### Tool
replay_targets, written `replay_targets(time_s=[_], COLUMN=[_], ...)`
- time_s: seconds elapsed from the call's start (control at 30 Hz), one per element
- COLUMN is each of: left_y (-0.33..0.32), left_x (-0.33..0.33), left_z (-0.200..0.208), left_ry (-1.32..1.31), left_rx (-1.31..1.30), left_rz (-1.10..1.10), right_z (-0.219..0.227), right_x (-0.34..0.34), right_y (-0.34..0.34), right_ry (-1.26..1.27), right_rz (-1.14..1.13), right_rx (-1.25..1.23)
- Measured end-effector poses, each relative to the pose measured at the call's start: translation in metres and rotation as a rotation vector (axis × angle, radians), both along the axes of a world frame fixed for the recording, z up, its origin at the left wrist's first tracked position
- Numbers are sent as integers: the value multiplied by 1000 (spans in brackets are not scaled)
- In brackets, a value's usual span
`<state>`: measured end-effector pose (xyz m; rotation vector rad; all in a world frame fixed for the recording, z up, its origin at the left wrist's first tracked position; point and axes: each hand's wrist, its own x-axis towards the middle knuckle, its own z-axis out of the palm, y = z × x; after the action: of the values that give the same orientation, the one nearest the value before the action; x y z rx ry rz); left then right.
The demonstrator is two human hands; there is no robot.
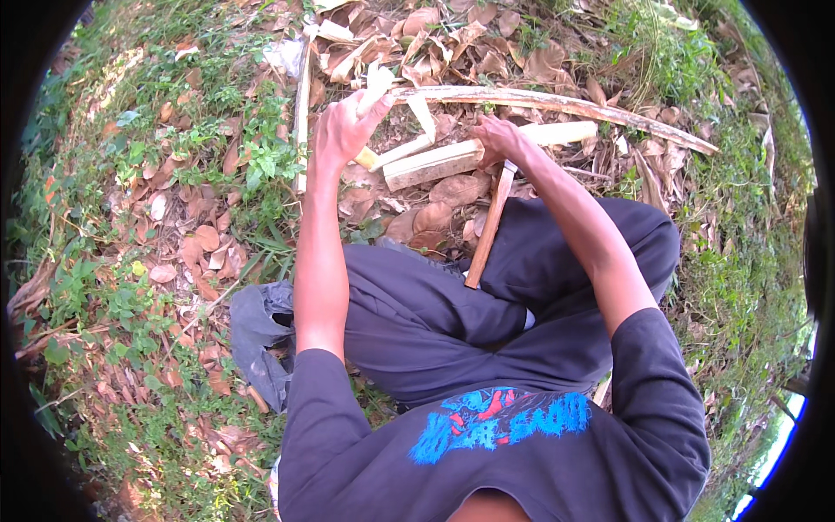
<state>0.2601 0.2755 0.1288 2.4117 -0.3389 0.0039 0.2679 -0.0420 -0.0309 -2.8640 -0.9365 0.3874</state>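
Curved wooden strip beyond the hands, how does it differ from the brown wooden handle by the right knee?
The curved wooden strip is far longer than the brown wooden handle.
The strip bows in an arc; the handle looks straight.
The strip is pale and mottled, the handle an even reddish brown.
The strip runs mostly sideways across the leaves; the handle points back toward the dark trousers.
Both look like wood.

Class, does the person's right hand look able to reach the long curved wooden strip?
Probably yes: the curved wooden strip lies just beyond the right hand, with only leaves visible between them, though the hand may need to leave the pale block it appears to touch.
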Motion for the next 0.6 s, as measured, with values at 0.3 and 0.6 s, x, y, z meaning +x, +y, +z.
replay_targets(time_s=[0.3, 0.6], left_y=[5, 4], left_x=[-2, -3], left_z=[-8, -7], left_ry=[-61, 22], left_rx=[-25, -57], left_rz=[-42, -38], right_z=[49, 86], right_x=[12, 10], right_y=[-43, -63], right_ry=[189, 33], right_rz=[-188, -469], right_rx=[-74, 251])
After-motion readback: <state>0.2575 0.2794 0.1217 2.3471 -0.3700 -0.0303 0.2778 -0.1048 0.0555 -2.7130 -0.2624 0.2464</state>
